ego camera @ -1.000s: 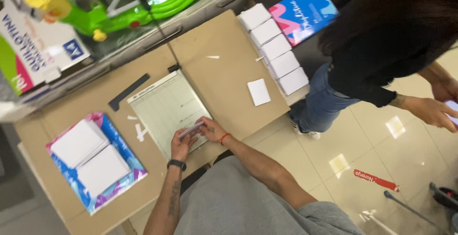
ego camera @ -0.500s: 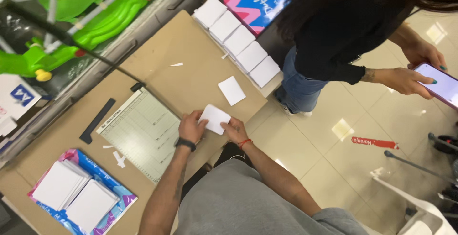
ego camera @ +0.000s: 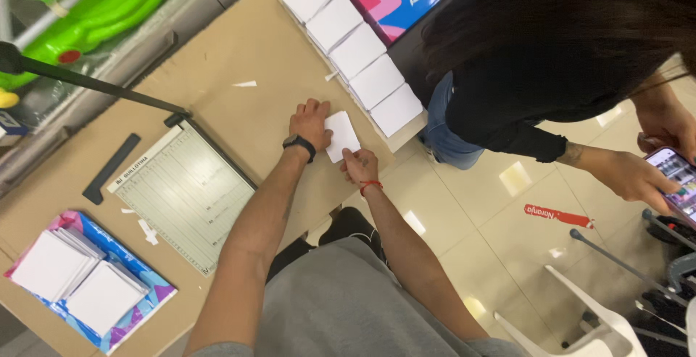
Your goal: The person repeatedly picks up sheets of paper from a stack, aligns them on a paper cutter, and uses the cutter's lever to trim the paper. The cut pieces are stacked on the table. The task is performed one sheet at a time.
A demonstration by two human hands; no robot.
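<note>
At the far left of the brown table [ego camera: 239, 52], two piles of white square sheets [ego camera: 72, 281] rest on a blue and pink wrapper [ego camera: 138, 313], and beside them lies the paper cutter [ego camera: 185, 190] with its long black arm [ego camera: 94, 85] raised. Half a second ago the hands were holding the small white card close to the edge of the cutter; now they have carried it to the right, onto the bare table, nearer to the row of white stacks [ego camera: 355, 49] along the far edge. I judge from this that the cutting of this piece is finished and it is on its way to the stacks. The left hand [ego camera: 310, 121], with a black band on the wrist, lies flat with the fingers spread a little, and it presses the left edge of the card [ego camera: 341, 135]. The right hand [ego camera: 357, 165], with a red thread on the wrist, pinches the lower corner of the card between thumb and fingers, so both hands hold the same card. The card lies flat on the table. It is almost square, only a little longer than wide, and its long axis runs from the person's body toward the row of stacks, tilted slightly. At the far right another person in dark clothes holds a phone [ego camera: 678, 179].
</note>
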